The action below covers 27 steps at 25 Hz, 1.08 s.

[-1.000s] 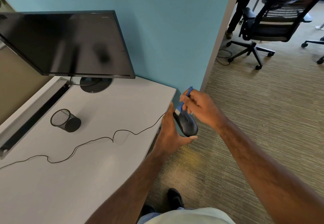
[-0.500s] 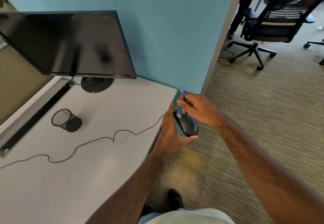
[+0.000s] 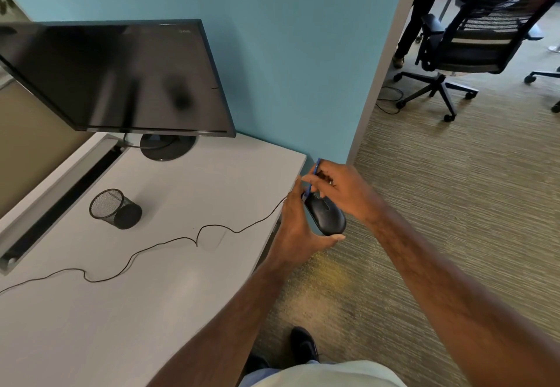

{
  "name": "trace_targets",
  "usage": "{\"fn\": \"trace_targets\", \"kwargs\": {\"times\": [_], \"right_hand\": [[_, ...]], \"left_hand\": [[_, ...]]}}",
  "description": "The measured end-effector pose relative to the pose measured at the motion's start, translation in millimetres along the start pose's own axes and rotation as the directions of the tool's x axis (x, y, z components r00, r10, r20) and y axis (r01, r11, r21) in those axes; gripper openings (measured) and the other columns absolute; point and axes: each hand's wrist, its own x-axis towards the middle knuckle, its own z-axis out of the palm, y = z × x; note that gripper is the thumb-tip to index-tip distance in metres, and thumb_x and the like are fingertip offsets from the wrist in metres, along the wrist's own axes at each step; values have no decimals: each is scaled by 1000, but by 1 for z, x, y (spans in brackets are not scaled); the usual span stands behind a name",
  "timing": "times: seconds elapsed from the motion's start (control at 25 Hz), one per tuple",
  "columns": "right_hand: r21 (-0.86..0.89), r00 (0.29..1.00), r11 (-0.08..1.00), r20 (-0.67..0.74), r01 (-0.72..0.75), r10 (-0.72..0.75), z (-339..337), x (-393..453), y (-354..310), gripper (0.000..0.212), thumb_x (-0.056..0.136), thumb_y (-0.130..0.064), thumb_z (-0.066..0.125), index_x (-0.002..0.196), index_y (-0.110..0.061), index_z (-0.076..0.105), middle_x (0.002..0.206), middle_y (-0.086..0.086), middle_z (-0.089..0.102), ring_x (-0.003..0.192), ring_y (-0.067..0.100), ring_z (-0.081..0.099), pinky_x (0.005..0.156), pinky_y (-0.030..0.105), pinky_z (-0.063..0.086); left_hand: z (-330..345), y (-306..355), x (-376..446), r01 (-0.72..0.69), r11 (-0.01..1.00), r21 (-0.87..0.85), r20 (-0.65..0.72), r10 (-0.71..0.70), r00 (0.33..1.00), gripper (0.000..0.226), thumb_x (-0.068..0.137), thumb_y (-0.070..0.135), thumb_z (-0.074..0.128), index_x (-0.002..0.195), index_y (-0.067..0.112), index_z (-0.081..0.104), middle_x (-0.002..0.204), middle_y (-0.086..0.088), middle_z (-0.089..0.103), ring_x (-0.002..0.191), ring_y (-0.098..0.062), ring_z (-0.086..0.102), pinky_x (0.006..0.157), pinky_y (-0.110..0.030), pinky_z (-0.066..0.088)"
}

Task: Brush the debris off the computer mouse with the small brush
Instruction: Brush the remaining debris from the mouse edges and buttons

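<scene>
Holding the mouse [image 3: 325, 216] off the counter's [image 3: 169, 280] right edge, over the carpet, the left hand [image 3: 298, 223] cradles it from the left and beneath, fingers clenched around its body, thumb tip showing under the near end. Mouse long axis runs from that near, rounded end up and away to the button end, where its cord [image 3: 169, 241] leaves and trails left across the counter. Right hand [image 3: 341, 191] sits above and just beyond the far end, fingers pinched on the blue brush [image 3: 312, 179]. Brush handle points up and away; its tip meets the mouse near the far-left edge, bristles mostly hidden. Judgement: brushing is under way at the button end; strokes should run outward off that end, the right hand being the nearer to it.
</scene>
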Motion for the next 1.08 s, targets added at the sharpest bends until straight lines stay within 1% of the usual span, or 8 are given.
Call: {"fn": "trace_targets", "kwargs": {"times": [0.12,0.24,0.32,0.48,0.6,0.72,0.88,1.08], "right_hand": [[-89,993,996,-117,9,-19,-1,0,-4,31,100,-46,62,99,-15,67,77,-6,72,61,4,64,64,32,58],[1,999,1000,-34,0,0,2,-3,-7,34,98,-52,62,100,-18,69,84,-5,77,71,10,73,73,40,64],[-52,999,999,-38,-13,11,4,-5,-5,39,97,-56,59,101,-19,68,86,-3,77,74,10,74,73,40,64],[-67,988,998,-154,6,-16,-7,-4,-3,26,105,-39,58,105,-14,66,88,-2,77,65,-3,65,61,12,49],[10,995,999,-91,36,-35,-17,-5,-2,23,106,-32,58,107,-11,66,89,-1,78,74,-6,68,68,11,51],[-64,1000,998,-16,13,-14,-18,-4,4,22,105,-33,60,104,-12,67,86,1,77,73,-8,69,66,11,52],[-96,999,995,-50,6,-11,-21,-8,4,24,106,-27,59,104,-4,65,77,-15,69,73,-21,64,65,3,47],[-82,998,996,-57,31,-36,-18,-20,5,23,104,-28,63,96,-6,65,68,-11,65,59,-5,63,56,12,45]], "left_hand": [[2,-3,-3,20,1000,-8,-5,-20,1000,140,54,44,102,152,52,1,145,45,22,136,19,27,111,-7,27],[-1,-2,-4,15,1000,-22,5,-15,1000,136,57,43,101,147,59,1,142,50,20,135,19,28,105,-2,26],[-1,-2,-3,31,999,-33,17,-31,999,136,57,46,100,152,55,3,143,44,23,136,13,31,106,-5,28],[1,-6,-5,85,996,-33,27,-84,996,150,54,54,99,163,25,1,155,15,32,141,0,32,111,-11,28],[2,-7,-7,58,998,-7,27,-58,998,145,55,56,97,162,24,5,155,8,35,143,-6,34,117,-23,32],[4,-8,-8,37,999,27,53,-38,998,142,57,55,98,162,19,9,156,4,36,144,-11,36,118,-40,38],[5,-7,-13,0,999,39,90,-4,996,140,59,45,100,161,8,12,153,2,39,141,-10,39,116,-33,40],[11,-9,-11,3,1000,-10,95,-2,995,130,65,54,94,159,2,21,152,-3,43,141,-15,43,115,-37,41]]}}
